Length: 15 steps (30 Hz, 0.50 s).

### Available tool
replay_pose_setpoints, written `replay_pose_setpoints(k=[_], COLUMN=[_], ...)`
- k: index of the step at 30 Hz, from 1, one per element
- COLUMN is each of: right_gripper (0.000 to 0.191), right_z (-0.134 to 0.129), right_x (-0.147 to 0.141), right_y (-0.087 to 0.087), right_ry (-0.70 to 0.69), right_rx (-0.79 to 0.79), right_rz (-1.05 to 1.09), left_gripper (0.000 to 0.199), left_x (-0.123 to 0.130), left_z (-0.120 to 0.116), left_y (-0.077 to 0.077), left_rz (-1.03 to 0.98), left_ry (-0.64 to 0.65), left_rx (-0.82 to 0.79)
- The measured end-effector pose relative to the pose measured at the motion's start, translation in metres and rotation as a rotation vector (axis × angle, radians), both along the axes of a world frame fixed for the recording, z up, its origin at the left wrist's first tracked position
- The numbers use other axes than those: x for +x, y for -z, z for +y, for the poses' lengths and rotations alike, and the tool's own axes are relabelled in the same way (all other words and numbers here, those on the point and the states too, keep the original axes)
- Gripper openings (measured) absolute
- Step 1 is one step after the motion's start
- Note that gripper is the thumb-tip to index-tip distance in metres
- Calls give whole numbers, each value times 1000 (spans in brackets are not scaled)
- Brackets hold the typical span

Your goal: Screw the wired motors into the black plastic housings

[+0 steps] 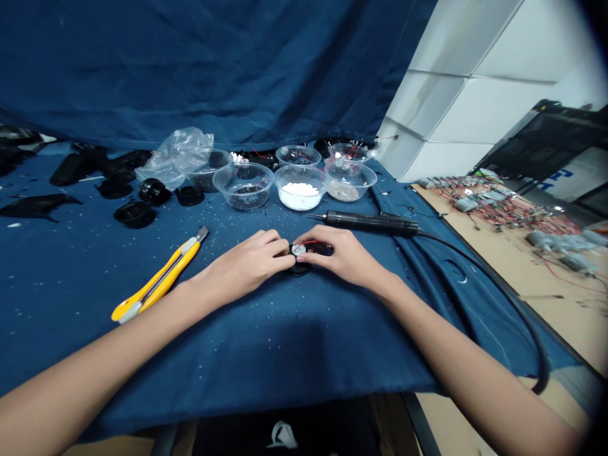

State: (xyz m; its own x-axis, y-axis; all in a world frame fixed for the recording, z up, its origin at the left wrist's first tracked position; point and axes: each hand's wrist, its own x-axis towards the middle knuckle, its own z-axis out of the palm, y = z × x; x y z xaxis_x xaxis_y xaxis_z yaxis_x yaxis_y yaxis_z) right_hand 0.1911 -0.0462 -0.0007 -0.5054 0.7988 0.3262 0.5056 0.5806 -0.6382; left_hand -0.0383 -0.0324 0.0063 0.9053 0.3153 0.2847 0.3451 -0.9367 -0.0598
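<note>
Forearms (118,354) reach in over the table (228,367); the left hand (251,258), fingers nearly closed, grips a small black part (299,269), the right hand (346,253) pinches its pale disc (299,249), all in front of the clear bowls (244,172)!

Blue-clothed tabletop (266,373), dotted with white specks (269,347). From middle: yellow cutter (161,278) at 9 o'clock, black parts (135,215) at 10, clear bowls (221,192) around 12, screwdriver (370,222) at 2, cable (475,256) trailing toward 4.
</note>
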Motion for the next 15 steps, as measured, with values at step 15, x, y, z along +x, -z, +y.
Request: replay_pose_setpoints(k=[15], right_gripper=[23], right_z=[0], right_x=[-1], right_y=[-1], right_ry=[-9], right_rx=[18], right_rz=[-14], left_gripper=[24], left_x=[-1], left_z=[6], left_y=[1], left_rz=[4], left_ry=[7], left_rx=[-26])
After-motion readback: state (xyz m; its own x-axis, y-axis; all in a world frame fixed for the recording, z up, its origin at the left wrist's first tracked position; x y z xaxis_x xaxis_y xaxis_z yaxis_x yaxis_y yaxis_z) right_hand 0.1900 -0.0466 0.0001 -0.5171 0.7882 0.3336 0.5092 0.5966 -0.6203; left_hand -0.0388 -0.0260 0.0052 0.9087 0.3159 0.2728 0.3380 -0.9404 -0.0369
